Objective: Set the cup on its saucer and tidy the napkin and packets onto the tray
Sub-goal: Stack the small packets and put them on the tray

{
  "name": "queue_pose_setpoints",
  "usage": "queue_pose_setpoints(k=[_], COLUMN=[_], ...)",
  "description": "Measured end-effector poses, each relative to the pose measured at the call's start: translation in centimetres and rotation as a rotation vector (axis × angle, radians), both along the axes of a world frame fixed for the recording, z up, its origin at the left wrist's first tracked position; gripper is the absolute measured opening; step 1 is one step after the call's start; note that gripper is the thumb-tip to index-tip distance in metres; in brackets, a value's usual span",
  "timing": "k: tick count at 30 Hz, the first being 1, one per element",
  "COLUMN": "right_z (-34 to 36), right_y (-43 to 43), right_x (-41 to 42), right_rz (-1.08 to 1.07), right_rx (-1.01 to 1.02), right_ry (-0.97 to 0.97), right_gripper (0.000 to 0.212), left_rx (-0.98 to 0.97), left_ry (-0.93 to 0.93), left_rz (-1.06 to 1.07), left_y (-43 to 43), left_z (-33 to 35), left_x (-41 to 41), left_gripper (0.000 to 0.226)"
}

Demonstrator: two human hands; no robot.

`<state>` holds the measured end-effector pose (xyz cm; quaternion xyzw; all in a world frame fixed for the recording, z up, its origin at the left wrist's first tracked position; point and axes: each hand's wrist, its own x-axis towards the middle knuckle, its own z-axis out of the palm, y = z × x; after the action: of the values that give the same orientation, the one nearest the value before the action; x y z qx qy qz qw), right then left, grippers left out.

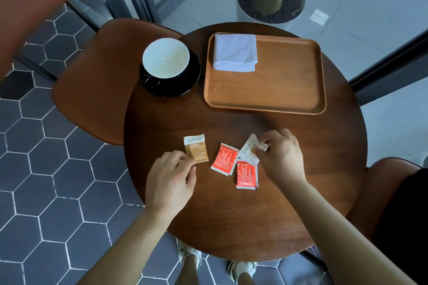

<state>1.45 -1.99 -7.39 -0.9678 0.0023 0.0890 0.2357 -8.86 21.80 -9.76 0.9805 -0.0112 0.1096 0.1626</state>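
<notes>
The white-lined black cup (pixel 165 58) stands on its black saucer (pixel 185 83) at the table's far left. A folded white napkin (pixel 235 52) lies in the far left corner of the wooden tray (pixel 278 90). Near the front, my right hand (pixel 281 155) pinches a white packet (pixel 250 149), lifted at one end. Two red packets (pixel 224 159) (pixel 246 174) lie flat beside it. My left hand (pixel 170 178) touches the lower edge of a tan packet (pixel 196 148) with its fingertips.
The round wooden table (pixel 301 192) is ringed by brown chairs: one at the far left (pixel 99 81), one at the right (pixel 382 192). A potted plant (pixel 269 0) stands beyond the table. My feet show below the table's near edge.
</notes>
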Motion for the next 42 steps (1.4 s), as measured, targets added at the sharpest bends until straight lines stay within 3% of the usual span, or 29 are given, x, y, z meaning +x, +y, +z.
queue_pose_setpoints(k=[3, 6, 10, 15, 23, 29, 34, 42], right_z=[0.6, 1.7, 3.2, 1.7, 0.3, 0.6, 0.7, 0.9], right_y=[-0.5, -0.2, 3.0, 5.8, 4.6, 6.8, 7.8, 10.0], right_x=[0.3, -0.1, -1.6, -4.8, -4.5, -2.4, -2.0, -1.2], right_rz=[-0.107, -0.179, 0.045, 0.426, 0.227, 0.355, 0.437, 0.502], right_rx=[0.116, 0.251, 0.368, 0.241, 0.127, -0.123, -0.06, 0.098], right_ry=[-0.035, -0.105, -0.259, -0.166, -0.255, -0.168, -0.208, -0.181], right_gripper=[0.012, 0.011, 0.009, 0.018, 0.019, 0.039, 0.03, 0.045], left_rx=[-0.055, -0.045, 0.035, 0.029, 0.004, 0.018, 0.0, -0.089], left_ry=[-0.02, 0.011, 0.096, 0.114, 0.109, 0.143, 0.137, 0.076], left_rz=[0.056, 0.027, -0.042, -0.012, -0.015, -0.026, -0.07, 0.06], left_y=[0.1, 0.3, 0.5, 0.9, 1.5, 1.6, 2.0, 2.0], left_z=[-0.2, -0.6, -0.8, -0.1, 0.2, -0.6, -1.1, -0.8], left_x=[-0.3, -0.4, -0.6, -0.8, 0.2, -0.3, -0.7, -1.7], left_gripper=[0.019, 0.031, 0.039, 0.039, 0.034, 0.04, 0.044, 0.037])
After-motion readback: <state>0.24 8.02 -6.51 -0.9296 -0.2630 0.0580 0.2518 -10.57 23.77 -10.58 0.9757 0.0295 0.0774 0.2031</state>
